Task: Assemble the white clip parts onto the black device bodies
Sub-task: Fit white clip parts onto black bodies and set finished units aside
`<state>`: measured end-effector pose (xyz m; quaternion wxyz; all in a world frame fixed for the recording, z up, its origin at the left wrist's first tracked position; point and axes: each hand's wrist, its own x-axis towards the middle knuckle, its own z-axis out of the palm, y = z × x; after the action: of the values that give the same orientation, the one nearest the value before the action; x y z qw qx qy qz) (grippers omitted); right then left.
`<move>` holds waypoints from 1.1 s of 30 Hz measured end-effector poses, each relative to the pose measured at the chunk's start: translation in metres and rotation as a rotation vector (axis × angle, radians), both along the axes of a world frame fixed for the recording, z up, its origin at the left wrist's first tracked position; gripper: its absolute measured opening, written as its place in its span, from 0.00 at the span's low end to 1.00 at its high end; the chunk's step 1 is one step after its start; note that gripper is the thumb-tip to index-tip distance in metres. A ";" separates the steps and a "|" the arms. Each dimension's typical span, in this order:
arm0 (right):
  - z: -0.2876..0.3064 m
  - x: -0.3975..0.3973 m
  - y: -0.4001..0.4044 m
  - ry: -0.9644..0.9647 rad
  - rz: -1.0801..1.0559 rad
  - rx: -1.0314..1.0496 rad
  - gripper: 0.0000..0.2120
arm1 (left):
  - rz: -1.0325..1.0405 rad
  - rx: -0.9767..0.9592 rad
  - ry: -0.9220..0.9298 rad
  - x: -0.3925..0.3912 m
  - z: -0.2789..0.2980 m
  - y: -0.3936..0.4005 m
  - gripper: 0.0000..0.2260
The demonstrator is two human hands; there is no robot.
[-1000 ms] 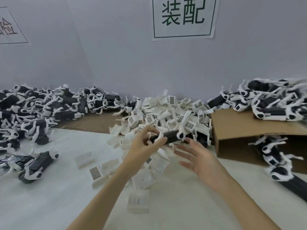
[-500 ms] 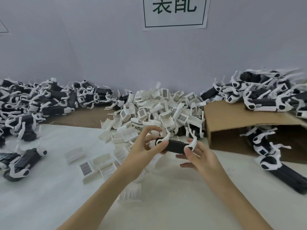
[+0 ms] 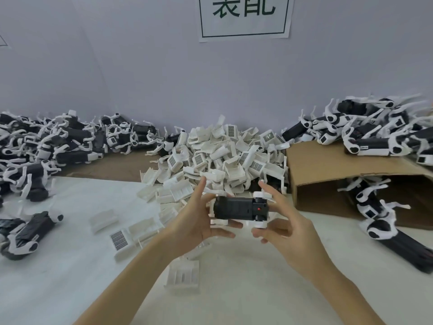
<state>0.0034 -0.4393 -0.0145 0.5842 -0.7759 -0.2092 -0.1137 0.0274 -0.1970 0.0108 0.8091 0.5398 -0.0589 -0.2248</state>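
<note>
A black device body [image 3: 236, 208] with white end pieces is held level above the white table, its flat black face and a small red dot turned toward me. My left hand [image 3: 199, 221] grips its left end, thumb on top and fingers curled underneath. My right hand [image 3: 284, 222] grips the right end, where a white clip part [image 3: 260, 195] sticks up beside my index finger. Behind the hands lies a heap of loose white clip parts [image 3: 225, 158].
Finished black-and-white devices are piled at the left [image 3: 54, 146] and on a brown cardboard box [image 3: 328, 170] at the right. More devices lie in front of the box [image 3: 386, 231]. Loose white clips [image 3: 182, 275] lie scattered on the white table near my forearms.
The device has been turned so its flat black face points at me, and it sits lower and closer. Both hands have shifted to grip its ends.
</note>
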 end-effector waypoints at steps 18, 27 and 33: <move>0.005 -0.006 0.006 0.372 0.031 0.155 0.27 | 0.287 0.610 -0.852 -0.016 -0.010 -0.009 0.14; 0.002 -0.005 0.008 0.209 -0.046 0.213 0.23 | 0.073 0.455 -0.559 -0.013 -0.002 0.001 0.25; 0.001 -0.008 0.003 0.203 0.073 0.018 0.31 | 0.183 0.456 -0.747 -0.010 0.000 0.000 0.28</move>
<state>-0.0045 -0.4365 -0.0135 0.6129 -0.7701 -0.1761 -0.0147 0.0172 -0.1973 0.0108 0.6091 0.7516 -0.2480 0.0508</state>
